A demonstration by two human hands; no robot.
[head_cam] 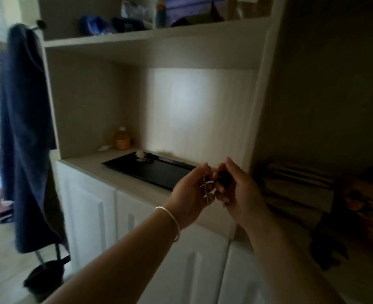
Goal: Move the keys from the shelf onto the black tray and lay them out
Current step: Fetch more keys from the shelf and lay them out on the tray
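A black tray [159, 172] lies on the shelf counter inside the open cabinet niche. One key bunch with a pale pink charm [145, 157] rests at the tray's far edge. Just past the tray's near right corner, both my hands are raised together in the air. My left hand [192, 191], with a silver bangle on its wrist, pinches metal keys [207, 188] that hang down. My right hand [234, 189] grips a dark key fob [224, 177] of the same bunch, with a ring showing above the fingers.
An orange jar [122, 140] and a small white object [105, 148] stand at the niche's back left. A dark blue coat [25, 128] hangs at the left. White cabinet doors [89, 213] are below the counter. Dim shelves with objects lie at the right.
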